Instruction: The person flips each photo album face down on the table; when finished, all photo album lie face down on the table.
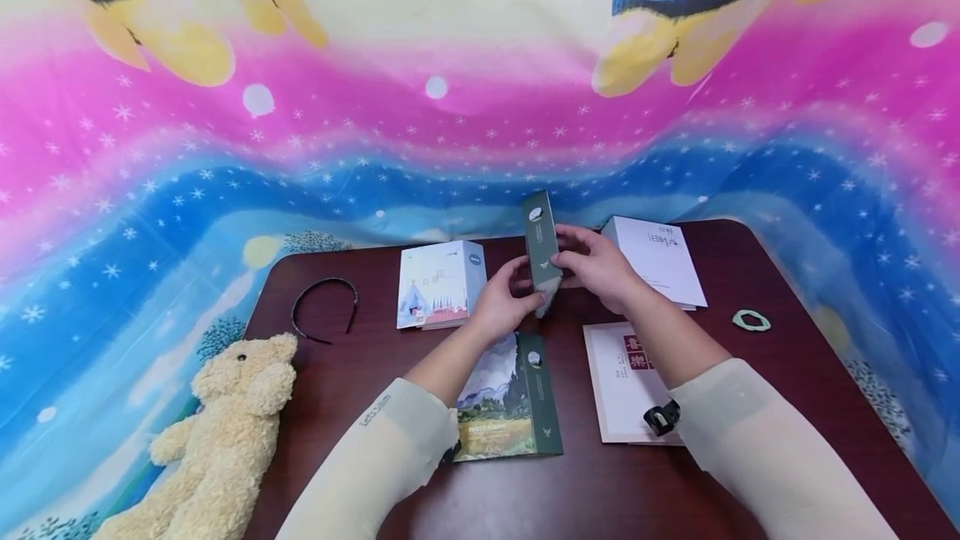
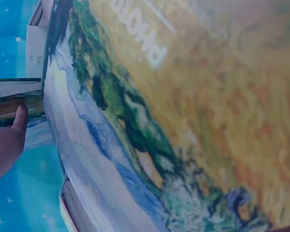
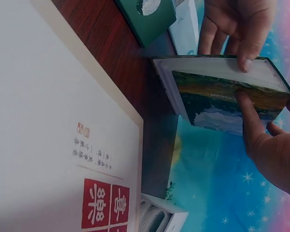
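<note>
Both hands hold a photo album [image 1: 542, 232] with a dark green spine above the table, spine toward me. My left hand [image 1: 504, 300] grips its left side. In the right wrist view, the left thumb lies against the album's white inner side. My right hand [image 1: 600, 265] grips the other side, its thumb on the painted cover [image 3: 208, 99]. Below the hands lies a matching photo album [image 1: 495, 407] with a landscape painting and a green spine; the left forearm covers part of it. The left wrist view shows this cover [image 2: 183, 121] close up.
A pale illustrated album [image 1: 435, 286] stands back left, a white one [image 1: 656, 261] back right. A white album with red squares [image 1: 611, 390] lies under the right forearm. Around them are a black headband [image 1: 296, 307], a teddy bear [image 1: 232, 415] and a green hair tie [image 1: 751, 321] on the dark table [image 1: 510, 498].
</note>
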`<move>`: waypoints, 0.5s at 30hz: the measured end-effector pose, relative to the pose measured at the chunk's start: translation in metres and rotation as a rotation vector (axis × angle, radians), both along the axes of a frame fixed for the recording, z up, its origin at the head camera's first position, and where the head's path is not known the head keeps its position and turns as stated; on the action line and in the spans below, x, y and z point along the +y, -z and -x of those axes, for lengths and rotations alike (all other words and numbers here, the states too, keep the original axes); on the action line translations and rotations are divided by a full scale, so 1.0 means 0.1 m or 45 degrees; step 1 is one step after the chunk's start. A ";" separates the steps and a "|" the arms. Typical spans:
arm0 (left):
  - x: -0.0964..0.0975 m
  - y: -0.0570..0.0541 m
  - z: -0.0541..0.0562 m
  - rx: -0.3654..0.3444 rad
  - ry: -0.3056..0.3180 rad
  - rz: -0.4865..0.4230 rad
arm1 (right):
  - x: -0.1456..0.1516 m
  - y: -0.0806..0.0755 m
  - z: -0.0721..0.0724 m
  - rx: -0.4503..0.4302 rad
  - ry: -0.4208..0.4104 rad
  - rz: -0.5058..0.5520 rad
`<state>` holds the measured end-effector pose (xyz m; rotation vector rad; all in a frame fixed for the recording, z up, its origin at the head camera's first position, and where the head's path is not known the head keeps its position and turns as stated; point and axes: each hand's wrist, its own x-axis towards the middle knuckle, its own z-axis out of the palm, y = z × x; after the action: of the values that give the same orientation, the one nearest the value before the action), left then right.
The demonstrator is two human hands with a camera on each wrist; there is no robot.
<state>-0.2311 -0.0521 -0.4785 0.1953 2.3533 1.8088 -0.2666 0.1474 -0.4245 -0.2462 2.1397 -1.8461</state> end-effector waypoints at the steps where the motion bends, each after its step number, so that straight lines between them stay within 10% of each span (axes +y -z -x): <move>1: 0.00 0.01 0.00 -0.012 0.006 0.013 | 0.01 0.00 0.00 -0.004 0.006 0.002; 15: -0.03 0.19 0.03 -0.154 0.135 0.123 | 0.16 0.10 -0.01 -0.050 0.028 0.042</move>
<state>-0.2337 -0.0548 -0.4977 0.1885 2.2939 1.6087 -0.2652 0.1638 -0.4344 -0.1927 2.0958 -1.8837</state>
